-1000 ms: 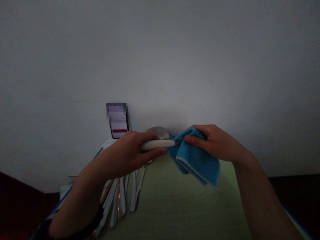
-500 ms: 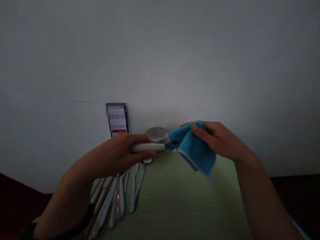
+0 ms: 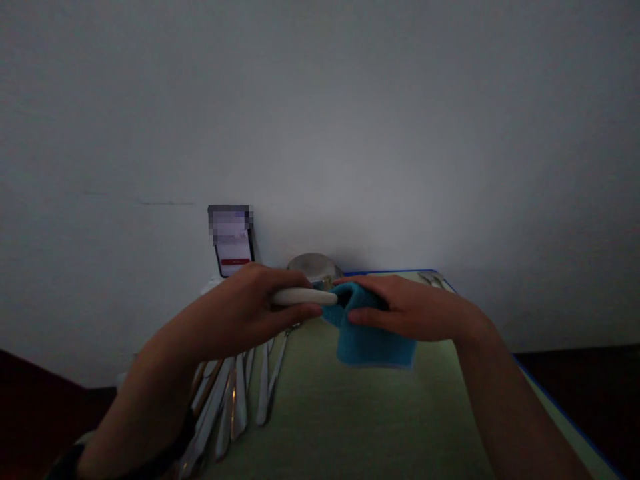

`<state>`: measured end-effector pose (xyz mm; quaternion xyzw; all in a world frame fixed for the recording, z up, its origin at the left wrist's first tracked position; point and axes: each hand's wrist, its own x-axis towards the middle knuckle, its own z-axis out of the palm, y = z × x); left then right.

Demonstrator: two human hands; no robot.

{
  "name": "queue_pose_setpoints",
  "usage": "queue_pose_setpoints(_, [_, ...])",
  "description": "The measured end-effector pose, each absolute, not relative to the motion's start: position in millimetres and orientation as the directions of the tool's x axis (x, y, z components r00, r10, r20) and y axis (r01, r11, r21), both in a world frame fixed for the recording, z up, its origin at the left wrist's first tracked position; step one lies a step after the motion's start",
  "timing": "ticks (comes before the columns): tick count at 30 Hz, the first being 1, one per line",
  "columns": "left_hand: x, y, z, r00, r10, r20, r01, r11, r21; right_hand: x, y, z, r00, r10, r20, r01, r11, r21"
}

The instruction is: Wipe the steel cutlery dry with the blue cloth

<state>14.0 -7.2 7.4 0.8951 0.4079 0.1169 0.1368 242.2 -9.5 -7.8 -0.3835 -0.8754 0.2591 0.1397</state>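
My left hand [image 3: 250,310] is closed round the white handle of a utensil [image 3: 300,297], held level above a green table mat [image 3: 350,413]. Its working end is wrapped in a blue cloth [image 3: 367,340] and cannot be seen. My right hand [image 3: 405,310] is closed over that cloth, right beside my left hand, with the cloth's lower edge hanging just above the mat.
Several metal spoons and forks [image 3: 240,400] lie in a row on the mat's left side. A metal bowl [image 3: 315,265] sits at the back by the wall. A phone [image 3: 231,243] stands propped against the wall. More cutlery [image 3: 433,278] lies at the far right corner.
My right hand has dropped lower and moved left with the cloth, closing over the utensil's end. The cloth now hangs shorter. My left hand has stayed about where it was.
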Motion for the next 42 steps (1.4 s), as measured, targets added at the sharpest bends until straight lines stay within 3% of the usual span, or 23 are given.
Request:
queue_pose_setpoints(9, [23,-10,5,0.658,0.740,0.137,0.667,-0.657,0.351,246,-4,-8,-0.611,0.784,0.114,0.645,0.576,-0.503])
queue_pose_setpoints(16, [18,-10,5,0.667,0.723,0.178,0.628,-0.675,0.388,245,-5,-6,-0.624,0.769,0.141,0.599,0.586,-0.546])
queue_pose_setpoints(23, [17,-8,1,0.596,0.762,0.252,0.656,-0.644,0.394,253,-2,-9,-0.511,0.829,0.227,0.648,0.544,-0.533])
queue_pose_setpoints(33, [26,-11,-1,0.618,0.730,0.291,0.641,-0.683,0.350,249,-4,-5,-0.477,0.844,0.244,0.702,0.533,-0.473])
queue_pose_setpoints(42, [22,-5,-6,0.658,0.704,0.268,0.615,-0.708,0.348,258,-5,-7,-0.581,0.794,0.176,0.587,0.560,-0.585])
